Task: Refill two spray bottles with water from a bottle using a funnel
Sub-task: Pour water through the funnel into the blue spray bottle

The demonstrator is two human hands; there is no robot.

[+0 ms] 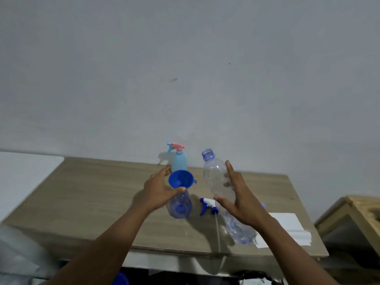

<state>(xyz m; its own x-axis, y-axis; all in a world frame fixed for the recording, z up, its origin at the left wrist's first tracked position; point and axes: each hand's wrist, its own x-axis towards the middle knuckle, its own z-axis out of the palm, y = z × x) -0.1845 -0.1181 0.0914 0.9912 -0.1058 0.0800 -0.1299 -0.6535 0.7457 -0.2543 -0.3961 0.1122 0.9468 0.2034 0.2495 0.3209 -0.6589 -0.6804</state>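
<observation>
While no label reads, hands: left (pixel 158 192) pinching funnel (pixel 180 179), right (pixel 239 197) seemingly gripping water bottle (pixel 218 182).

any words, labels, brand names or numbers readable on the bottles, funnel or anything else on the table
None can be read.
Water bottle in the right hand: clear plastic, no label visible.
Clear spray bottle under the blue funnel, steadied by the left hand: no print visible.
Light blue spray bottle: plain.
Loose spray head: no marking legible.
White paper: blank as seen.
</observation>
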